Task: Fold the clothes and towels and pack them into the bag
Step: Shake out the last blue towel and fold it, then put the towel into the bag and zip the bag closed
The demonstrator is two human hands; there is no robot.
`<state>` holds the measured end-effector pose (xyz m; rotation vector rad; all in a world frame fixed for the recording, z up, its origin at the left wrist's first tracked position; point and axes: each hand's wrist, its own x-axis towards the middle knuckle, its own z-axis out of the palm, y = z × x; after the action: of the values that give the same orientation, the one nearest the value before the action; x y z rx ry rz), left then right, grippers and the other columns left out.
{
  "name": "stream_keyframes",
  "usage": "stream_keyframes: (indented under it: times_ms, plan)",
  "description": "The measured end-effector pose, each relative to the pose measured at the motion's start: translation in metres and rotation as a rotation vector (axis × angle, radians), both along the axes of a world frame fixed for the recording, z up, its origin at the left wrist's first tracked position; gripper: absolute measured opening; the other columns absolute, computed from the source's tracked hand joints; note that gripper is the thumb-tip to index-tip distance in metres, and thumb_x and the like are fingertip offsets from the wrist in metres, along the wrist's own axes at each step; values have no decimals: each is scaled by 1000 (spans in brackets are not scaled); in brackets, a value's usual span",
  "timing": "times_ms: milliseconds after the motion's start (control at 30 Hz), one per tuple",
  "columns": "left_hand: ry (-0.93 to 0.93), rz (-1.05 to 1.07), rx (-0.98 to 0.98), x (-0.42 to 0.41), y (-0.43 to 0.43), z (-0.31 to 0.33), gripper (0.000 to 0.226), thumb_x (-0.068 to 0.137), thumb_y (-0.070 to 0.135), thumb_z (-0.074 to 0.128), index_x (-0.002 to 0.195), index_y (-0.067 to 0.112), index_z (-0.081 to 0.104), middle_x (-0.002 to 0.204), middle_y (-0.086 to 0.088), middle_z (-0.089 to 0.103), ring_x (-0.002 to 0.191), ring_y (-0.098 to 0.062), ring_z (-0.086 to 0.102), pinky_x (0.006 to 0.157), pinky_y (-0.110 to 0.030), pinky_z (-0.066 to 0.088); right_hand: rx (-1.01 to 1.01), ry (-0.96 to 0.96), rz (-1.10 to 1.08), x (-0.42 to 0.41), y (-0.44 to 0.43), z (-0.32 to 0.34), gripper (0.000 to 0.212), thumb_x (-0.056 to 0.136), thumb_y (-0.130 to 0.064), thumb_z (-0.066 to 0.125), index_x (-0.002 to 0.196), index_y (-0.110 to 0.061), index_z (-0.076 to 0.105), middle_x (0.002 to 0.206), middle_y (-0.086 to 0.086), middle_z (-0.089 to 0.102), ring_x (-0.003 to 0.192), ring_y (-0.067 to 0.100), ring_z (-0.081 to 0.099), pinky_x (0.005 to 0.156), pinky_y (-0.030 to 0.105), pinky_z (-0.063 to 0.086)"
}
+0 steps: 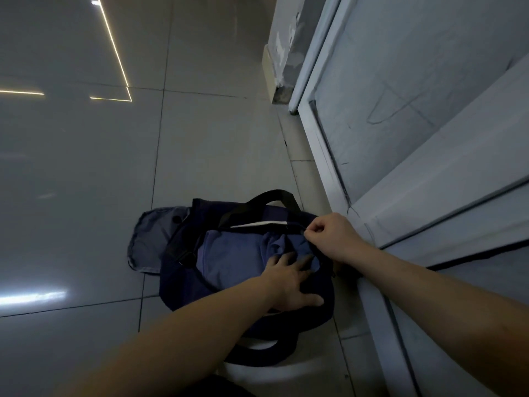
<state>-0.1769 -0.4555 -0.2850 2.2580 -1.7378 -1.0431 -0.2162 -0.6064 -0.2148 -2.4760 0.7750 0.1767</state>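
Head view, looking down at the tiled floor [86, 167]. The dark navy bag [176, 285] sits on the floor right next to a pale door [415, 96], and its top is open. Inside there's a folded blue cloth [229, 259] filling most of the opening, lying pretty flat except for a bunched-up bit toward the right end.

The left hand [289, 285] is on top of it with the fingers spread and straight. The fingertips press on the blue cloth and the thumb lies across the bag's near edge, so it's a wide, flat grip that isn't wrapped around anything. The right hand [329, 236] is at the right end of the opening with the fingers curled in tight, a narrow grip pinching the bag's rim. It's dim there, so I can't tell if that's a zipper pull or just the fabric edge.

One black handle [272, 196] arches up on the far side of the bag, and the other handle [257, 356] flops on the floor on the near side. A black strap with a buckle [183, 255] runs down the left end.

A faded denim piece [151, 239] lies spread on the floor just left of the bag, with its right edge tucked under or behind it.
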Motion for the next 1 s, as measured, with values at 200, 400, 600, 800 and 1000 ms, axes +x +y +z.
stream_keyframes:
  times_ms: [200, 400, 600, 800, 1000]
  plan:
    - [160, 101, -309, 26, 29, 11, 56, 101, 51, 46, 147, 20, 47, 164, -1, 22, 151, -19, 14, 123, -39, 12, -37, 58, -30, 5, 4, 9, 18, 89, -21, 65, 77, -13, 75, 75, -1, 70, 71, 9, 62, 65, 25, 46]
    - [34, 111, -350, 50, 84, 45, 40, 100, 40, 48, 131, 20, 62, 143, 1, 54, 129, -21, 47, 106, -43, 42, -150, 214, 95, 36, 33, 40, 14, 88, -24, 65, 81, -14, 73, 82, 5, 69, 78, 20, 62, 65, 26, 44]
    - [-57, 373, -126, 104, 177, 90, 31, 97, 32, 53, 121, 20, 68, 126, 0, 65, 111, -20, 61, 98, -37, 49, -175, 143, 376, 109, 128, 89, 20, 87, -22, 63, 84, -8, 77, 84, 10, 73, 78, 24, 65, 67, 26, 46]
    - [-60, 677, -134, 117, 259, 97, 26, 97, 23, 55, 112, 8, 71, 116, -11, 70, 93, -22, 60, 85, -32, 49, -187, 165, 612, 163, 231, 111, 22, 90, -20, 60, 86, -4, 75, 81, 10, 75, 78, 25, 72, 77, 38, 60]
    - [-19, 854, -58, 133, 330, 86, 30, 97, 27, 55, 115, 8, 70, 114, -11, 70, 103, -29, 64, 92, -41, 53, -308, 192, 829, 193, 325, 92, 23, 91, -24, 63, 97, -5, 74, 91, 8, 72, 83, 25, 66, 69, 31, 51]
